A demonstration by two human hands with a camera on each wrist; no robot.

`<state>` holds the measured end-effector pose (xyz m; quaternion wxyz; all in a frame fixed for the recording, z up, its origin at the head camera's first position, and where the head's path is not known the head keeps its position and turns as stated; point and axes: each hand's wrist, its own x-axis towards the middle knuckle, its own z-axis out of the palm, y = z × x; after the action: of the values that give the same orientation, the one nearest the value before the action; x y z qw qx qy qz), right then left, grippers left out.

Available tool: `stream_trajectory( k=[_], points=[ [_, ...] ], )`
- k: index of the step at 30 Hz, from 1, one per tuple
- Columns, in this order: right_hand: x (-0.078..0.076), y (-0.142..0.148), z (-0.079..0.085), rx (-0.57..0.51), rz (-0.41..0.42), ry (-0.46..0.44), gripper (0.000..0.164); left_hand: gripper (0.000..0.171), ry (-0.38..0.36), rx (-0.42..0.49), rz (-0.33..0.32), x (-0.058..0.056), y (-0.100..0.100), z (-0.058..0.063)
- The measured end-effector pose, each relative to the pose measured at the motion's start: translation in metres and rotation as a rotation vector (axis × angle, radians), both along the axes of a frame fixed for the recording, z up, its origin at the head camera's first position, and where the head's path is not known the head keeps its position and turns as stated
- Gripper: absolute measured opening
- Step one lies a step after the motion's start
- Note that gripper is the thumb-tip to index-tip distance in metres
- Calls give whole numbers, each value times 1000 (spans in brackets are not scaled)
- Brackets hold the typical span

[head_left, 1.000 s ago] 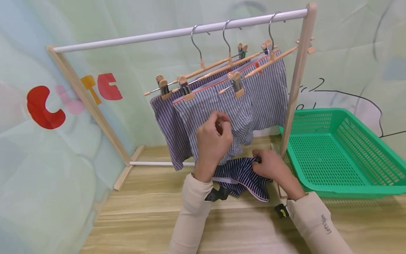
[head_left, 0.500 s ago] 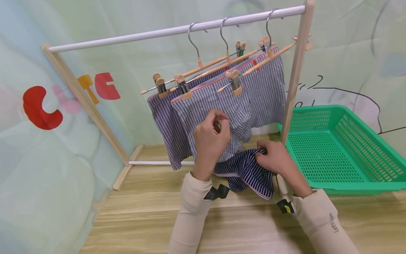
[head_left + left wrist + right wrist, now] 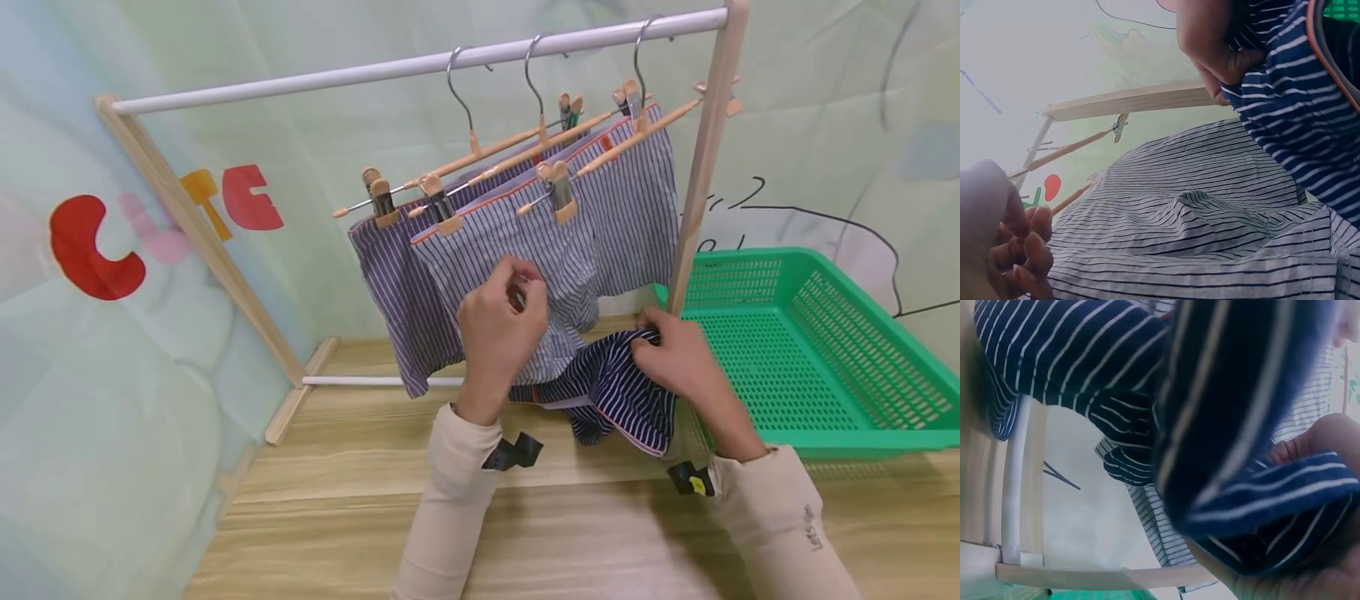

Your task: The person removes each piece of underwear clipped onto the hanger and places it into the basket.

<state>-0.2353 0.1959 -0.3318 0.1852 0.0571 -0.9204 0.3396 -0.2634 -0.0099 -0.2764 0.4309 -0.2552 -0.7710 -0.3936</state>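
My right hand [image 3: 682, 354] pinches the edge of navy shorts [image 3: 630, 392] with white stripes and thin red trim. Their fabric droops in folds just above the wooden tabletop, and in the right wrist view the navy cloth [image 3: 1079, 356] covers much of the frame. The left hand [image 3: 506, 321] is raised in front of light striped shorts [image 3: 633, 208]. Its fingers are loosely curled, with nothing seen between them in the left wrist view. Those light shorts hang from clip hangers, and purple-grey striped shorts [image 3: 401, 292] hang behind them.
A wooden rack with a white rail [image 3: 300, 79] carries several clip hangers [image 3: 517, 171]. Right of its wooden post [image 3: 705, 167] stands a green perforated basket [image 3: 847, 446]. A patterned cloth backdrop [image 3: 322, 208] rises behind the rack.
My right hand has moved right and slightly up, drawing the navy shorts with it and spreading more of them. The left hand has stayed nearly still.
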Motion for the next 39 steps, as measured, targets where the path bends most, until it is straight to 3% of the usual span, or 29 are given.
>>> stream_trajectory(
  k=[7, 14, 25, 32, 39],
  points=[
    [1, 5, 5, -37, -14, -60, 14, 16, 2, 6, 7, 2, -8, 0],
    [-1, 12, 10, -71, -48, -50, 10, 18, 14, -5, -23, 3, -8, 3],
    [5, 30, 15, -144, -115, -67, 21, 20, 95, 45, -42, 4, -4, 5],
    [8, 41, 18, -246, -175, -74, 27, 21, 122, 24, -37, 5, 0, 7],
    [11, 49, 20, -373, -228, -20, 22, 21, 124, 16, -26, 6, 1, 5]
  ],
)
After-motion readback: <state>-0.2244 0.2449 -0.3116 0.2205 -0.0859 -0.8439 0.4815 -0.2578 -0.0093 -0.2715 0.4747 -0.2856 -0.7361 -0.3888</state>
